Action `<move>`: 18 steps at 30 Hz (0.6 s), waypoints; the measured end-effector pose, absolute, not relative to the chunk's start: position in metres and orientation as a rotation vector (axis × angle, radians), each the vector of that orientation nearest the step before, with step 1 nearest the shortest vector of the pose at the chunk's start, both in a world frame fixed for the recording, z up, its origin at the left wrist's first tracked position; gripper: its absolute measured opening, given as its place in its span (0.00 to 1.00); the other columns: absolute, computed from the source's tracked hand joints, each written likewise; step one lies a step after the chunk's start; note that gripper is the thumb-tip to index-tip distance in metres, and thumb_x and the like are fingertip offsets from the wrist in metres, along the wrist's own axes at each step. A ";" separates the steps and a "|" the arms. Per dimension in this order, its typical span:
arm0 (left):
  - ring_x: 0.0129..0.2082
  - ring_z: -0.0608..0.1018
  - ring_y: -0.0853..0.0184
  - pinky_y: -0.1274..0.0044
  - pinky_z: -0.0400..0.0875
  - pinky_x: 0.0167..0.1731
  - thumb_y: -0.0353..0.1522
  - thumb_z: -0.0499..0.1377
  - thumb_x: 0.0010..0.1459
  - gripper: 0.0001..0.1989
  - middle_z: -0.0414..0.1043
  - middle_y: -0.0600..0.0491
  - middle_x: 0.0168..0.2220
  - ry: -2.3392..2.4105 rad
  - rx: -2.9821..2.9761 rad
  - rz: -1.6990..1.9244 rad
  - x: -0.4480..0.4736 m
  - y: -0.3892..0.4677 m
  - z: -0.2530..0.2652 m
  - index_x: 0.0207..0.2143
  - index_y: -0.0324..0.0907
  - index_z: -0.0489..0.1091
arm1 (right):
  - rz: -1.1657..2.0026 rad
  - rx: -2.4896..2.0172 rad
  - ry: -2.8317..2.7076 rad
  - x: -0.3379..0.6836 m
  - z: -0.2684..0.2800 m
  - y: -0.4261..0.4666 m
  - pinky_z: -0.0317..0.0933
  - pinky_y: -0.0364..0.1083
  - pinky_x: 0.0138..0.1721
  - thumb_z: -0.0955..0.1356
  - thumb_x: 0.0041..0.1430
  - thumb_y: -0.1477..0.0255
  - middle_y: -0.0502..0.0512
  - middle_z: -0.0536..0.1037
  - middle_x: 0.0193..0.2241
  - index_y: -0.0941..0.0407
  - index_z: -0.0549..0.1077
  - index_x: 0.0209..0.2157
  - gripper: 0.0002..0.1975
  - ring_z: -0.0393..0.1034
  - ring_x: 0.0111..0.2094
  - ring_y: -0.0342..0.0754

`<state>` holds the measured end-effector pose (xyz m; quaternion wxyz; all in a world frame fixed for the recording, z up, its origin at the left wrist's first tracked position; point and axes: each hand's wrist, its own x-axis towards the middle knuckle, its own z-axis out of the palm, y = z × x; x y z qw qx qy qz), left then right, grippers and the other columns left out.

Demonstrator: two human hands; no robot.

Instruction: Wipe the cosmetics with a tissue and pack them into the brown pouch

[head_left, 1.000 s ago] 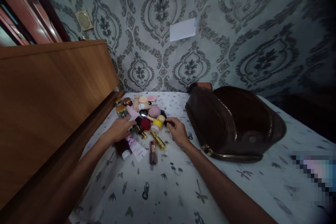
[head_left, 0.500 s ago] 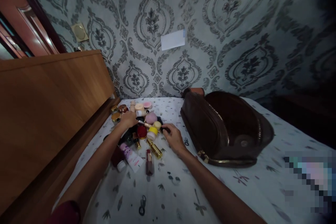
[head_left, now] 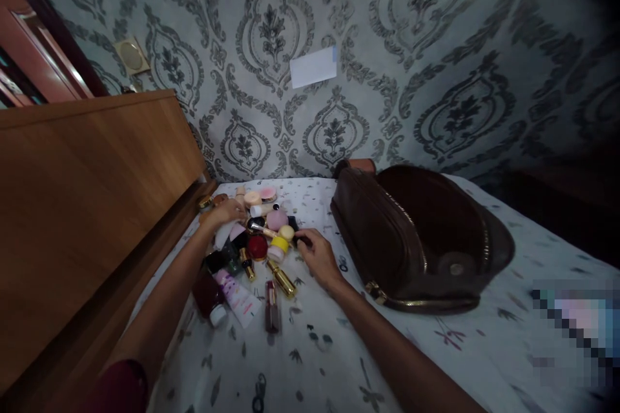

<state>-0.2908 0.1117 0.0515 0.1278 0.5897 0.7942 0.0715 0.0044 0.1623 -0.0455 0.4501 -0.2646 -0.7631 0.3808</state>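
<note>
Left hand (head_left: 231,211), one: set at the far left of the heap of cosmetics (head_left: 259,232), fingers bent and partly spread; we could not tell whether they had hold of anything. Right hand (head_left: 317,255), one: placed at the heap's right edge, thumb and fingertips drawn nearly together at a small dark item (head_left: 303,239); whether it was gripped or merely touched, we could not tell.

The heap lay on a patterned sheet (head_left: 300,374), between a wooden panel (head_left: 97,168) and a brown bag (head_left: 416,239). Within it we counted, near the left hand, a gold-lidded jar (head_left: 205,202) and a white tube with a black cap (head_left: 262,210); at centre, a brush (head_left: 264,230), a pink puff (head_left: 278,219), a red jar (head_left: 257,247) and a yellow-banded jar (head_left: 279,245); along the near side, a gold tube (head_left: 281,279), lying slantwise, a lipstick (head_left: 272,313), a pink-and-white tube (head_left: 238,297) and, just beside that, a dark red bottle (head_left: 208,293) with a white cap. We noted one white paper (head_left: 314,67) on the wallpaper (head_left: 334,132).
</note>
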 end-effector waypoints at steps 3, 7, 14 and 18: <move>0.34 0.77 0.66 0.73 0.73 0.36 0.43 0.63 0.57 0.16 0.75 0.52 0.37 2.222 1.739 0.178 -0.281 0.116 0.041 0.39 0.38 0.73 | 0.943 -0.661 -1.883 0.004 -0.046 0.162 0.65 0.49 0.39 0.63 0.53 0.75 0.57 0.78 0.37 0.55 0.76 0.38 0.12 0.72 0.38 0.51; 0.33 0.76 0.63 0.77 0.67 0.32 0.48 0.68 0.42 0.24 0.78 0.52 0.33 2.175 1.760 0.191 -0.271 0.118 0.038 0.36 0.41 0.76 | 0.940 -0.675 -1.880 0.004 -0.046 0.162 0.65 0.48 0.38 0.63 0.53 0.75 0.57 0.77 0.37 0.55 0.76 0.38 0.13 0.71 0.37 0.51; 0.31 0.76 0.61 0.77 0.64 0.29 0.51 0.68 0.38 0.26 0.78 0.52 0.31 2.135 1.772 0.188 -0.266 0.116 0.045 0.35 0.41 0.77 | 0.926 -0.693 -1.873 0.004 -0.047 0.164 0.65 0.48 0.38 0.63 0.52 0.76 0.57 0.77 0.37 0.56 0.76 0.38 0.13 0.70 0.34 0.50; 0.30 0.75 0.62 0.77 0.64 0.29 0.51 0.67 0.38 0.24 0.77 0.52 0.29 2.111 1.781 0.202 -0.267 0.115 0.046 0.29 0.41 0.76 | 0.926 -0.686 -1.877 0.003 -0.047 0.165 0.65 0.49 0.38 0.63 0.52 0.75 0.57 0.77 0.37 0.56 0.76 0.38 0.13 0.70 0.35 0.51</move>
